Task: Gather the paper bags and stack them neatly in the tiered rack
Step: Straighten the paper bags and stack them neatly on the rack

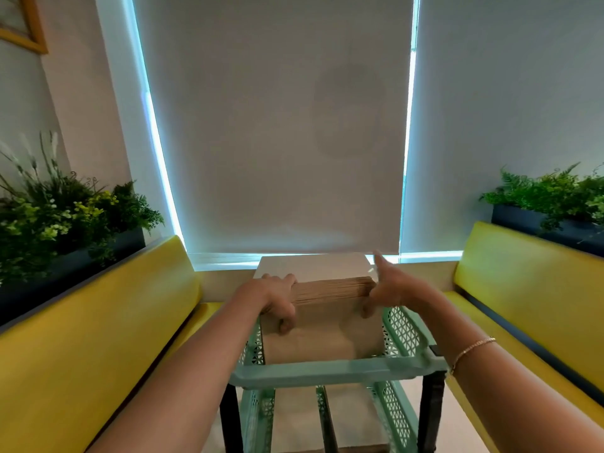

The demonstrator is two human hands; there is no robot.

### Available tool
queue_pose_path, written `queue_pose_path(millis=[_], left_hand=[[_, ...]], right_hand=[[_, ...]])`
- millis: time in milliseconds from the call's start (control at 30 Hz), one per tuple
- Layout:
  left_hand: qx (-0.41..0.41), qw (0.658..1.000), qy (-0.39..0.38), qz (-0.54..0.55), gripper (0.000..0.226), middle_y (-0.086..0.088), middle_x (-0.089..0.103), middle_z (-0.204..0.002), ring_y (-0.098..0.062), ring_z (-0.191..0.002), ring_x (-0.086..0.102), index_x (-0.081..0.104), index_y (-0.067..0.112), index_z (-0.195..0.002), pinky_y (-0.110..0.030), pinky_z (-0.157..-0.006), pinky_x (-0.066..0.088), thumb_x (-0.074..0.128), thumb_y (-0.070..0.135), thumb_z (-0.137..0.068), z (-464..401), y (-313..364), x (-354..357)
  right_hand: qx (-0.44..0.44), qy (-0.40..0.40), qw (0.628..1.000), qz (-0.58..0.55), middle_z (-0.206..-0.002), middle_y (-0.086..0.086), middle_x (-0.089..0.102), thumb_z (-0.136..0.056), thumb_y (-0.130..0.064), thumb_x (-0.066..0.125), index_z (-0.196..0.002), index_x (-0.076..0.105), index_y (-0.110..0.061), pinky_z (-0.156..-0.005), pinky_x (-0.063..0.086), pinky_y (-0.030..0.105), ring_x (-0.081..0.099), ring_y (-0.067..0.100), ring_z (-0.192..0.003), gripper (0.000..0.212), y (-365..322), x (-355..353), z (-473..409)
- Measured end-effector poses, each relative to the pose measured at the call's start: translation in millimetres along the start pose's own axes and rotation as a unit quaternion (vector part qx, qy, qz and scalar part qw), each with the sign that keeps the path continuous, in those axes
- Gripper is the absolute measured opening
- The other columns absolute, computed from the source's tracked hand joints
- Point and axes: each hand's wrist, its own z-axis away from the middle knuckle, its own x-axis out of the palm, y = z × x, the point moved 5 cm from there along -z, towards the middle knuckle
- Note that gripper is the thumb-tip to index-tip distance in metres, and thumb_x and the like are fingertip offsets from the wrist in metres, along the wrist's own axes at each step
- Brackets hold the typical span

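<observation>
A thick stack of brown paper bags point(330, 291) sits over the top tier of a mint-green tiered rack point(327, 371), on a flat brown bag point(323, 338) lying in that tier. My left hand point(274, 299) grips the stack's left end, fingers on top and thumb curled underneath. My right hand point(389, 289) holds the right end, thumb below and fingers stretched upward along the side. More brown bags point(294, 416) lie in the lower tier.
Yellow bench seats point(98, 322) run along both sides, the right one point(529, 289) close to my forearm. Planters with greenery point(65, 217) stand behind each bench. A pale table point(310, 266) lies under the rack, with a drawn window blind point(277, 125) behind.
</observation>
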Motion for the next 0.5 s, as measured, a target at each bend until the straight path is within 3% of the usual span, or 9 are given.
queue_pose_path(millis=[100,200,267,367,433,467,500], left_hand=[[0.003,1.000,0.008,-0.013,0.093,-0.010,0.046,-0.125,-0.025,-0.112,0.043,0.025,0.020,-0.138,-0.038,-0.087,0.048,0.078,0.026,-0.061,-1,0,0],[-0.002,1.000,0.007,-0.026,0.091,-0.011,0.045,-0.125,-0.026,-0.113,0.041,0.027,0.022,-0.136,-0.040,-0.089,0.047,0.078,0.027,-0.061,-2,1,-1],[0.006,1.000,0.011,-0.025,0.087,-0.009,0.046,-0.120,-0.023,-0.105,0.040,0.030,0.022,-0.132,-0.041,-0.089,0.047,0.079,0.027,-0.060,-3,1,0],[0.017,1.000,0.018,-0.014,0.084,-0.007,0.047,-0.116,-0.020,-0.098,0.038,0.033,0.022,-0.130,-0.042,-0.089,0.048,0.079,0.025,-0.060,-3,0,0],[0.027,0.999,0.029,0.012,0.085,-0.006,0.046,-0.116,-0.019,-0.100,0.039,0.034,0.022,-0.131,-0.042,-0.089,0.047,0.080,0.023,-0.060,-2,-3,2],[0.035,0.998,0.038,0.036,0.085,-0.005,0.046,-0.117,-0.019,-0.102,0.040,0.034,0.023,-0.132,-0.041,-0.089,0.048,0.080,0.021,-0.060,-1,-4,2],[0.045,0.996,0.046,0.065,0.085,-0.004,0.045,-0.119,-0.019,-0.104,0.042,0.035,0.024,-0.133,-0.038,-0.088,0.048,0.081,0.019,-0.061,0,-6,2]], right_hand=[[-0.146,-0.014,0.975,0.167,-0.158,0.008,-0.004,-0.068,-0.023,0.080,-0.148,-0.012,-0.008,-0.119,0.002,0.040,-0.004,0.023,-0.146,0.123,-49,14,10],[-0.166,-0.083,0.941,0.284,-0.158,0.006,-0.007,-0.073,-0.030,0.075,-0.148,-0.014,-0.010,-0.116,-0.008,0.045,-0.009,0.022,-0.145,0.118,-61,51,9],[-0.173,-0.089,0.922,0.335,-0.156,0.007,0.011,-0.074,-0.031,0.074,-0.149,-0.001,-0.012,-0.116,-0.003,0.051,0.005,0.025,-0.145,0.108,-58,63,7],[-0.155,-0.076,0.935,0.311,-0.141,0.006,0.037,-0.074,-0.025,0.073,-0.144,0.022,-0.019,-0.116,0.011,0.054,0.030,0.026,-0.134,0.087,-51,54,0],[-0.130,-0.067,0.950,0.275,-0.119,0.005,0.053,-0.076,-0.019,0.071,-0.115,0.048,-0.020,-0.108,0.031,0.045,0.046,0.025,-0.116,0.046,-40,39,-8],[-0.119,-0.063,0.954,0.268,-0.105,0.003,0.057,-0.076,-0.018,0.071,-0.092,0.051,-0.021,-0.094,0.040,0.034,0.049,0.022,-0.103,0.026,-33,31,-10],[-0.112,-0.061,0.958,0.258,-0.092,0.001,0.056,-0.076,-0.019,0.072,-0.075,0.047,-0.022,-0.077,0.041,0.026,0.048,0.020,-0.093,0.025,-27,25,-11]])
